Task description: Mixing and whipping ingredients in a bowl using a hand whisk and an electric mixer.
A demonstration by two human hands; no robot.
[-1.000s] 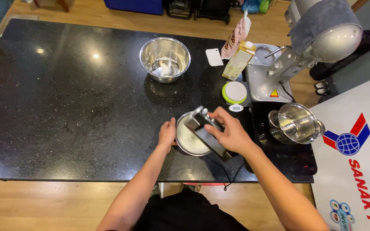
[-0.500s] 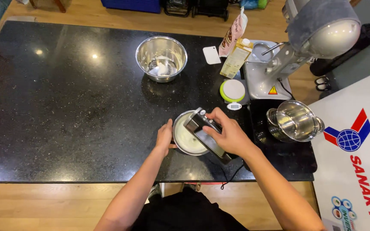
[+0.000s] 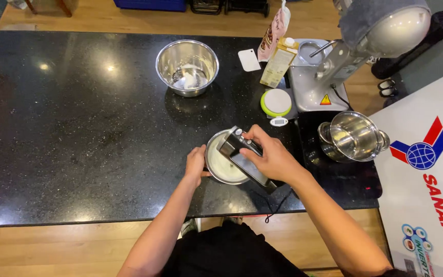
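Counter: black stone worktop (image 3: pixel 78 133), same layout as half a second back; nothing on it has shifted.
Stand mixer: grey machine (image 3: pixel 344 56) at the far right, with a steel pot (image 3: pixel 354 136) in front of it.
Far bowl: steel bowl (image 3: pixel 187 66), well apart from the hands.
Near bowl: small steel bowl (image 3: pixel 221 166) holding white mix, at the front edge, unmoved.
Hand mixer: dark hand mixer (image 3: pixel 246 158) lies over the near bowl, long axis running diagonally, nose up-left, tail toward the person.
Right hand: right hand (image 3: pixel 273 159) wrapped tight around the mixer's handle, wrist bent down.
Left hand: left hand (image 3: pixel 196 164) pressed against the bowl's left rim, fingers curled on it.
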